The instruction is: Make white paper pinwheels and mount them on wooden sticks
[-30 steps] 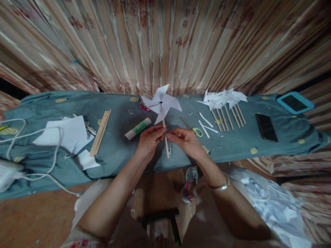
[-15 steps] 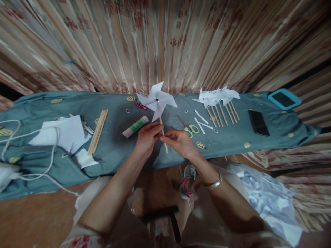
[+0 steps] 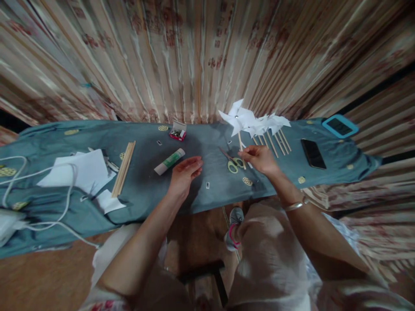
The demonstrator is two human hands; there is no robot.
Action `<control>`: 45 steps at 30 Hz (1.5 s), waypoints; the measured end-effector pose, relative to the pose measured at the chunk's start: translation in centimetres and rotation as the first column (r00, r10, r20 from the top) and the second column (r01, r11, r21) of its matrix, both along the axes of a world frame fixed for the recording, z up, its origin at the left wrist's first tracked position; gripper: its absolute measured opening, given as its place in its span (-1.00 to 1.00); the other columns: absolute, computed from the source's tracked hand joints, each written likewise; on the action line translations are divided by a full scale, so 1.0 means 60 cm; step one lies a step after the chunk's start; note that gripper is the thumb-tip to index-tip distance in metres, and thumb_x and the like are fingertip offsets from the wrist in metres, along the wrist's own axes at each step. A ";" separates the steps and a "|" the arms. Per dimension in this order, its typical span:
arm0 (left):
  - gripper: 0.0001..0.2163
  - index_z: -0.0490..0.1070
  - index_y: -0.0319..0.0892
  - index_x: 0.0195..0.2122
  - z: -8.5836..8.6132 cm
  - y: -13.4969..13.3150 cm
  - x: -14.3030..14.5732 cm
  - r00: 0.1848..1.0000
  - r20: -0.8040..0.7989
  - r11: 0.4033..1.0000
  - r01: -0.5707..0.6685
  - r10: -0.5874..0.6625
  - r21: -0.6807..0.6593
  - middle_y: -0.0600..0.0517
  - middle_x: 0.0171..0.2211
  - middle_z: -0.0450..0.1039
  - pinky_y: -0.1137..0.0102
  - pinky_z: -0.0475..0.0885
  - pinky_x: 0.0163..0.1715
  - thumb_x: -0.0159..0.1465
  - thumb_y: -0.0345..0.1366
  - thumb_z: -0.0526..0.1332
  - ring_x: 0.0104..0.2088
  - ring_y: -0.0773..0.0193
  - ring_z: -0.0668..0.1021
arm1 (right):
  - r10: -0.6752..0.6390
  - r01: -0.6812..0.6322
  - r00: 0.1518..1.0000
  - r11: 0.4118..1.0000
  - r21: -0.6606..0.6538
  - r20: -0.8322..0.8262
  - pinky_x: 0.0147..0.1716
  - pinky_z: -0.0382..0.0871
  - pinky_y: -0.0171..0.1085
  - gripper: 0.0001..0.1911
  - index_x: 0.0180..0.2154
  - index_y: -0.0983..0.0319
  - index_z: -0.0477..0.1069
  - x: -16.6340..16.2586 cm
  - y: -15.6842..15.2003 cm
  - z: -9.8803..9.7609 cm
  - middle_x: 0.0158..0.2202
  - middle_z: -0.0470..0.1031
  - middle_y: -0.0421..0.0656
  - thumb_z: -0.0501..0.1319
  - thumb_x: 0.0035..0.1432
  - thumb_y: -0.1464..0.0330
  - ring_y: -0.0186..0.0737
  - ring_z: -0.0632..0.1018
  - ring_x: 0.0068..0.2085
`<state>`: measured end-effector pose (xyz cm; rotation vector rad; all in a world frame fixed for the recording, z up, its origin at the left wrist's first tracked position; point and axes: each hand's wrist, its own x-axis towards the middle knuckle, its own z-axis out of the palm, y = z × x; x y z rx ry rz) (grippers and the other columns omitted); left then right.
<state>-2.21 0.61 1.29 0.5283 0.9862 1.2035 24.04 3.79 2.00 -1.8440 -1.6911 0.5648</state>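
Note:
My right hand [image 3: 260, 159] pinches the wooden stick of a white paper pinwheel [image 3: 237, 117] between thumb and fingers. The pinwheel's blades stand upright beside a row of other white pinwheels [image 3: 270, 123] on the table, overlapping the nearest one in view. My left hand [image 3: 184, 173] hovers over the cloth with nothing in it, its fingers loosely bent and apart from the thumb. Close to its left lies a glue stick [image 3: 169, 161] with a green label. Scissors [image 3: 234, 164] with yellow-green handles rest just left of my right hand, and paper strips are partly hidden beneath that hand.
A small open box [image 3: 177, 131] of metal pins stands at the back. On the left are wooden sticks [image 3: 123, 168], white paper sheets [image 3: 79, 167] and a white cable [image 3: 66, 203]. A phone [image 3: 313, 153] and a blue-framed device [image 3: 340, 126] lie right. A curtain hangs behind the table.
My right hand has carried the pinwheel rightward to the row of pinwheels. My left hand has let go of its stick and stayed near the middle. The pin box has come into clear view.

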 end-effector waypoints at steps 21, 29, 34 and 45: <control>-0.60 0.61 -0.23 -0.42 -0.009 0.002 -0.001 0.998 -0.065 1.000 -0.003 0.001 -0.031 0.05 -0.45 0.57 0.48 0.35 -0.43 -0.31 -0.21 0.59 -0.51 0.44 0.47 | 0.016 0.250 0.691 0.933 -0.259 0.723 -0.09 0.42 -0.18 -0.68 -0.12 0.27 0.62 0.108 0.102 -0.032 -0.08 0.64 0.07 0.23 0.24 0.21 0.05 0.61 -0.03; -0.59 0.61 -0.22 -0.43 -0.005 0.003 0.001 0.998 -0.066 0.999 -0.001 -0.001 -0.042 0.07 -0.45 0.58 0.50 0.36 -0.44 -0.34 -0.21 0.60 -0.51 0.45 0.48 | -0.016 0.297 0.683 0.919 -0.258 0.730 -0.06 0.42 -0.14 -0.63 -0.11 0.31 0.59 0.110 0.104 -0.034 -0.05 0.60 0.12 0.22 0.24 0.17 0.08 0.58 0.01; -0.57 0.61 -0.22 -0.43 -0.005 0.003 0.001 0.998 -0.068 0.999 -0.006 0.002 -0.052 0.08 -0.47 0.57 0.51 0.36 -0.44 -0.36 -0.20 0.61 -0.51 0.46 0.49 | -0.051 0.302 0.692 0.926 -0.225 0.720 -0.03 0.43 -0.13 -0.64 -0.10 0.28 0.59 0.107 0.094 -0.038 -0.03 0.61 0.10 0.21 0.25 0.17 0.07 0.59 0.02; -0.60 0.60 -0.21 -0.42 -0.008 0.005 0.004 0.996 -0.084 1.000 0.010 -0.012 -0.024 0.05 -0.43 0.56 0.47 0.36 -0.38 -0.29 -0.20 0.60 -0.46 0.43 0.48 | -0.158 0.341 0.721 0.928 -0.147 0.675 -0.13 0.45 -0.15 -0.65 -0.16 0.26 0.61 0.097 0.073 -0.040 -0.15 0.65 0.07 0.23 0.22 0.14 0.03 0.63 -0.10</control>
